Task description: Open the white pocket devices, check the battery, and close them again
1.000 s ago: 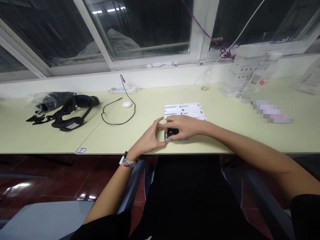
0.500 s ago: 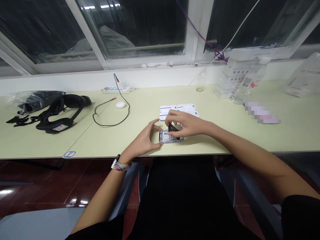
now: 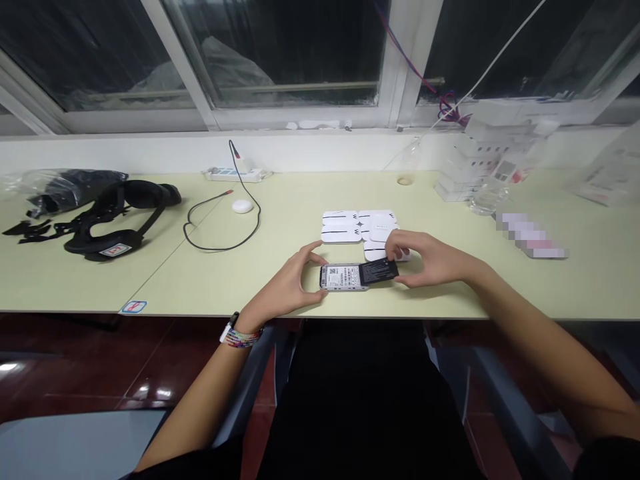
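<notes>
Desk top [image 3: 250,280]: pale laminate, smooth, matt. Small device [image 3: 343,277]: silver casing, printed paper label. Black battery [image 3: 379,271]: plastic wrap, slight sheen. White covers [image 3: 343,227]: matt plastic. Floor [image 3: 100,367]: dark red, glossy, reflective.

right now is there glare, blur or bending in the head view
Head view: ceiling lights glare off the glossy red floor; wide-lens distortion bows the window frame and desk edge; one patch on the desk is pixelated; the labelled device between both hands stays fairly sharp.
</notes>
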A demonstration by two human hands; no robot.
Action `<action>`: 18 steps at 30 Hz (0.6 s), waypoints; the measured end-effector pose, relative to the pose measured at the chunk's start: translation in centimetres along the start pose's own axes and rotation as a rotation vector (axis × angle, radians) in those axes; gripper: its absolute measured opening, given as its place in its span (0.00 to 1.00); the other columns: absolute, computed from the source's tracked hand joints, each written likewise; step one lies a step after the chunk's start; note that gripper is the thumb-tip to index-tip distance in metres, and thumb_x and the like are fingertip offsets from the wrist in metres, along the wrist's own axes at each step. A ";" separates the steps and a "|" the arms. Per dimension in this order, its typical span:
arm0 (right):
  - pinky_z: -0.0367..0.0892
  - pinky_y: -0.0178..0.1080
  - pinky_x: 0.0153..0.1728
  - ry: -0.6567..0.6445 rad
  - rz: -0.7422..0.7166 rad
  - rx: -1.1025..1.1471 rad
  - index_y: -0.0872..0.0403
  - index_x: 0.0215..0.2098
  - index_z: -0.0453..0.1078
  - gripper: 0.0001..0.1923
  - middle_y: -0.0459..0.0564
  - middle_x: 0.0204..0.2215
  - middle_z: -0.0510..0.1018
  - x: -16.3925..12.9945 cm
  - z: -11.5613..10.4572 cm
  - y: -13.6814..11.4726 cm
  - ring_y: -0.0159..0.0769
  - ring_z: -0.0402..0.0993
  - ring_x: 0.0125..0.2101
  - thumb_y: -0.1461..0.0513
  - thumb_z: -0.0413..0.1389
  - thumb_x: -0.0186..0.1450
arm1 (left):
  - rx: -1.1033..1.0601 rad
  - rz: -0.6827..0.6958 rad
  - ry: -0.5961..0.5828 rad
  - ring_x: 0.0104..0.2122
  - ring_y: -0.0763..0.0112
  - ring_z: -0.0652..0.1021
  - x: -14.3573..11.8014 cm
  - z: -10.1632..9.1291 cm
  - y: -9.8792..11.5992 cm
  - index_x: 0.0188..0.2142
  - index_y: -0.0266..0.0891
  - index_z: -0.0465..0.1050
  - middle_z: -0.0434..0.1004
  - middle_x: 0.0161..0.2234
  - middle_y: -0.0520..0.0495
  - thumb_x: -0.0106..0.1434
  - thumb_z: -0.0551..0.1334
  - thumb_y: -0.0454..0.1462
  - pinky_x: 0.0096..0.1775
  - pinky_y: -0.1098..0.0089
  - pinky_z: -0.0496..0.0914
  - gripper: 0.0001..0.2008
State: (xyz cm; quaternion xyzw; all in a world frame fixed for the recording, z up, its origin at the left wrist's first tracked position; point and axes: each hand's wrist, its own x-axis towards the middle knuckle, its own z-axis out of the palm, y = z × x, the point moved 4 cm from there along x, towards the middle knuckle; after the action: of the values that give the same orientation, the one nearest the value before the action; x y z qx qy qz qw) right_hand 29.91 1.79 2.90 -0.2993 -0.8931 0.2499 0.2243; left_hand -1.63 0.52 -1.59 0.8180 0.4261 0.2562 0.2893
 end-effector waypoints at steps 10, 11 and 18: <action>0.71 0.44 0.41 0.004 0.093 0.005 0.48 0.41 0.69 0.14 0.49 0.41 0.77 -0.7 0.0 0.1 0.42 0.71 0.39 0.63 0.66 0.59 | 0.004 -0.003 0.006 0.66 0.48 0.76 -0.3 0.0 0.2 0.78 0.51 0.51 0.77 0.63 0.42 0.64 0.71 0.38 0.71 0.45 0.65 0.48; 0.71 0.43 0.41 -0.002 0.103 0.001 0.48 0.41 0.69 0.14 0.49 0.40 0.76 -0.7 0.0 0.1 0.42 0.71 0.39 0.63 0.66 0.59 | 0.004 -0.008 0.006 0.66 0.48 0.76 -0.4 0.1 0.1 0.78 0.52 0.50 0.77 0.63 0.42 0.64 0.71 0.38 0.70 0.45 0.66 0.48; 0.70 0.44 0.41 -0.033 0.148 0.034 0.48 0.42 0.69 0.15 0.48 0.40 0.75 -0.9 0.2 0.3 0.42 0.70 0.39 0.62 0.67 0.60 | -0.008 -0.035 -0.011 0.67 0.47 0.74 -0.6 0.2 0.0 0.78 0.52 0.50 0.76 0.64 0.42 0.64 0.72 0.38 0.72 0.44 0.63 0.49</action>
State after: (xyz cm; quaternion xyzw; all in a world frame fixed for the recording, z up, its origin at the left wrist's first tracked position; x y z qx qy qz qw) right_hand 30.54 1.40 2.30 -0.3565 -0.8677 0.2860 0.1956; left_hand -1.80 -0.02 -1.85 0.8106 0.4377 0.2485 0.2992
